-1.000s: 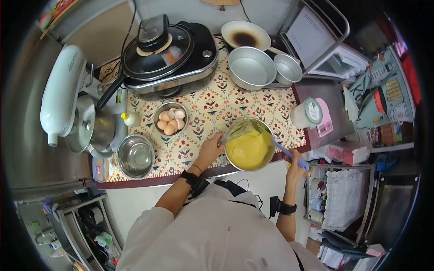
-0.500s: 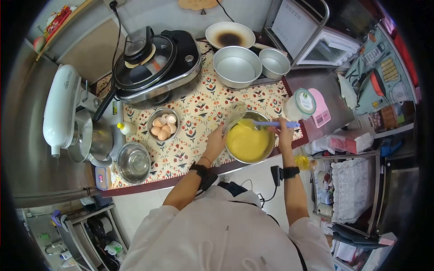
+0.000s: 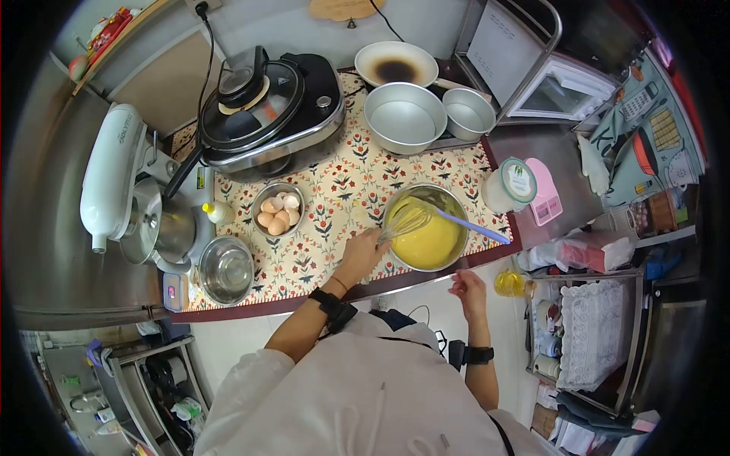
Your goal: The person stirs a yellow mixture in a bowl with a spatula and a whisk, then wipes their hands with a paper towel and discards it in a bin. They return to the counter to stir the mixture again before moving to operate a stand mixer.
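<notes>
My left hand (image 3: 365,254) grips the handle of a wire whisk (image 3: 408,221), whose wires rest in the yellow batter at the left of a metal bowl (image 3: 458,205). Batter (image 3: 428,245) fills the lower part of this bowl. A spatula with a purple handle (image 3: 475,226) leans across the bowl's right rim, its head down in the bowl. Below the bowl, off the table's front edge, my right hand (image 3: 468,289) holds nothing, its fingers loosely bent and apart.
Left of the bowl are a bowl of eggshells (image 3: 280,211), an empty metal bowl (image 3: 226,270), a small bottle (image 3: 218,212) and a stand mixer (image 3: 114,175). Behind stand an electric cooker (image 3: 266,121) and cake pans (image 3: 404,118). A lidded jar (image 3: 508,186) and pink scale (image 3: 544,194) lie right.
My right hand has let go of the spatula and moved down toward me. The spatula now leans on the rim. The whisk, in my left hand, has come down into the bowl.
</notes>
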A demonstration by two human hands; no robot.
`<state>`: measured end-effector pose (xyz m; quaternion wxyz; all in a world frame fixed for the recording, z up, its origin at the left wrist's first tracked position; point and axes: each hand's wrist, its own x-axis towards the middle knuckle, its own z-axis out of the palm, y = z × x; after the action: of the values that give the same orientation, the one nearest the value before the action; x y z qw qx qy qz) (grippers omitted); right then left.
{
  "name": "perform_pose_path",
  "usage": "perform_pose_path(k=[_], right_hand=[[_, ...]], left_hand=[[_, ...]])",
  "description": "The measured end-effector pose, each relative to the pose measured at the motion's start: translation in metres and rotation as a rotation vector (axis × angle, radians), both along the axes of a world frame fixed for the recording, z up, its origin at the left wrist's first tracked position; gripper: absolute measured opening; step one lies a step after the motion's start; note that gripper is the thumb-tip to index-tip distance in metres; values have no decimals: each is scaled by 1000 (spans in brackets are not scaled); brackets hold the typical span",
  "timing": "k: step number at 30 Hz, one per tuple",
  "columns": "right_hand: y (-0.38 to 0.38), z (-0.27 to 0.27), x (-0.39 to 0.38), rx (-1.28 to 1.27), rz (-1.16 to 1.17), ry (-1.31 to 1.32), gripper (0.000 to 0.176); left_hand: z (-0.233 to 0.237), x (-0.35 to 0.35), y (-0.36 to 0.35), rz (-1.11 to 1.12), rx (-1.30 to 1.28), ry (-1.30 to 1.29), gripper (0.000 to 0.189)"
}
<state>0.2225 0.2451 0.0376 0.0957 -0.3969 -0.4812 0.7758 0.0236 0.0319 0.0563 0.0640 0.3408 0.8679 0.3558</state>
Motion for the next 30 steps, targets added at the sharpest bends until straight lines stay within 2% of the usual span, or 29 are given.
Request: perform_pose_path(k=[4,7,10,14,16,20,23,24,25,27,30], right_hand=[[-39,18,-18,200,444,-54,24],[-68,16,-34,466,688,-129,22],[-85,18,-45,642,863,-28,17],[-103,30,-68,941,872,-14,14],[-114,17,-81,999,928,41,15],[-140,-7,-101,1177,949,142,25],[-153,-24,-116,1232,896,161,32],[-156,-29,-119,1253,957,85,34],[-157,-35,-119,1292,977,84,31],[-153,-44,-119,1193,1031,74,24],[-150,-47,-120,1206,995,88,23]], left_hand=[[6,-1,4,-10,-90,-45,33],[-4,-6,-1,-43,-219,-69,34],[-1,-2,-7,10,-142,-63,37],[-8,-5,-15,-39,-46,-36,40],[-6,-8,-20,-66,-26,-49,42],[4,-19,-31,-29,141,-393,41],[27,-25,-55,-18,188,-452,39],[37,-25,-61,1,183,-435,38],[43,-26,-68,15,178,-417,38],[44,-28,-90,69,219,-371,36],[64,-23,-130,179,288,-357,34]])
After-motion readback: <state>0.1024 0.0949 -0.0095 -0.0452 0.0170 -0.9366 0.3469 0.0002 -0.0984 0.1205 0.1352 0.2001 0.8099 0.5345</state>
